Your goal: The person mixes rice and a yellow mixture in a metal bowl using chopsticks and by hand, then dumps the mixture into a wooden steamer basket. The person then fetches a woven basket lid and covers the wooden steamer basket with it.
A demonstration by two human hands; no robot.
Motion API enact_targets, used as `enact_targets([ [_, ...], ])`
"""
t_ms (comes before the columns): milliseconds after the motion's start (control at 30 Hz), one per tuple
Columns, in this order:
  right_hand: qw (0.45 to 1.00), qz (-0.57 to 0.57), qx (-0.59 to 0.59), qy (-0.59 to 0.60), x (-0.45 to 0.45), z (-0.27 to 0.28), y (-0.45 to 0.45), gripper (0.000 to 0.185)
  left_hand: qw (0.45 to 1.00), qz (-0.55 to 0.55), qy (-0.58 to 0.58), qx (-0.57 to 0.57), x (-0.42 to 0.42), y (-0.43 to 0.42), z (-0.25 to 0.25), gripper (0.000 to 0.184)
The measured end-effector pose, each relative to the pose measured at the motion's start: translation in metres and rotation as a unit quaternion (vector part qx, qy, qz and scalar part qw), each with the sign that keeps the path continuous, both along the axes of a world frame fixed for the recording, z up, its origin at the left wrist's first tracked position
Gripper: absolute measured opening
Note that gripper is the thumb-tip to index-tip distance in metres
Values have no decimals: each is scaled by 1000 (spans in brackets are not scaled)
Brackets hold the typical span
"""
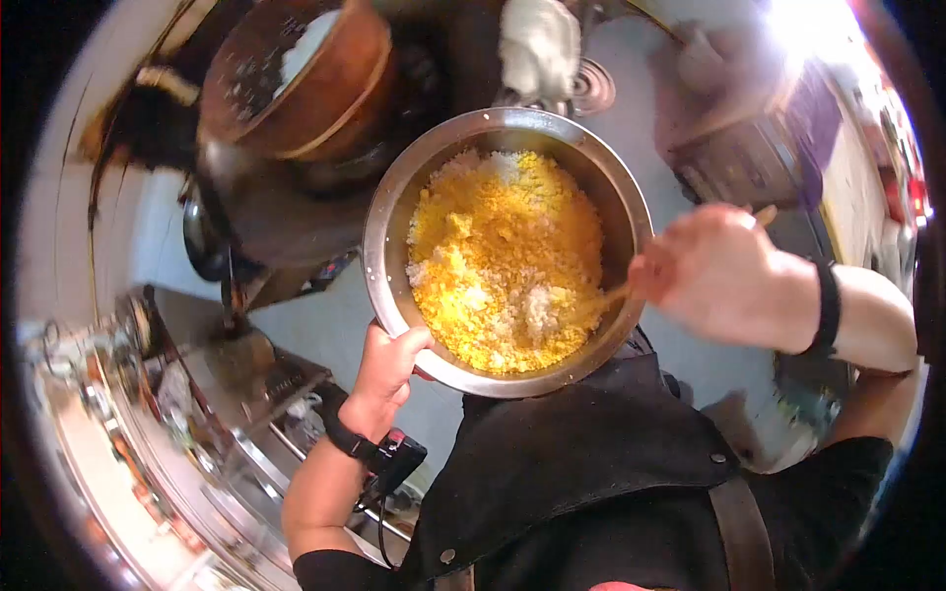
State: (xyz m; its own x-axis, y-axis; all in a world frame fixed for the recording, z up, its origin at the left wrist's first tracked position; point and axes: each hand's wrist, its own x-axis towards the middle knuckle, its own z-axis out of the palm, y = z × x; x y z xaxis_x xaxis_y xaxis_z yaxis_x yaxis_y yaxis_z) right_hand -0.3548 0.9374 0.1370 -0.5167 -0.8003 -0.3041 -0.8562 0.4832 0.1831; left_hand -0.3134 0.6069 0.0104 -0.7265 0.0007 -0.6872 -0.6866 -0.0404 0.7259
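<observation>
A wide metal bowl [382, 246] holds a crumbly yellow mixture [503, 251] with white grains showing through at the top and lower right. My left hand [386, 369] grips the bowl's lower left rim, thumb over the edge. On the right side, my right hand [714, 271] is closed around a wooden utensil [618, 294], whose far end is in the mixture near the right wall. The utensil's other end sticks out above my knuckles. My right hand is slightly blurred.
At the upper left a wooden tub [340, 89] with something white inside stands over a large dark wok [266, 212]. A whitish cloth [539, 49] lies beyond the bowl. A boxy container [739, 163] is at the upper right, and a cluttered metal counter [212, 360] at the left.
</observation>
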Motion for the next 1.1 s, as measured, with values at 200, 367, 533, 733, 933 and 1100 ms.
enact_targets([
  [200, 988, -123, -49, 85, 56, -98, -37, 12, 979, -159, 124, 12, -4, -32, -31, 28],
  [367, 969, -231, -53, 65, 45, -90, -61, 5, 978, -185, 86, 36, -12, -58, -45, 18],
  [533, 936, -325, -56, 123, 41, -47, -46, 6, 981, -172, 86, 15, -27, -60, -49, 20],
  [733, 946, -251, -57, 195, 0, -92, -68, 8, 971, -223, 85, -9, -53, -65, -49, 12],
  [933, 940, -319, -45, 111, 82, -85, -76, 8, 964, -235, 117, -34, -37, -68, -51, 13],
  [1100, 901, -403, -113, 118, 135, -101, -74, 7, 932, -281, 229, -27, -9, -63, -51, 16],
])
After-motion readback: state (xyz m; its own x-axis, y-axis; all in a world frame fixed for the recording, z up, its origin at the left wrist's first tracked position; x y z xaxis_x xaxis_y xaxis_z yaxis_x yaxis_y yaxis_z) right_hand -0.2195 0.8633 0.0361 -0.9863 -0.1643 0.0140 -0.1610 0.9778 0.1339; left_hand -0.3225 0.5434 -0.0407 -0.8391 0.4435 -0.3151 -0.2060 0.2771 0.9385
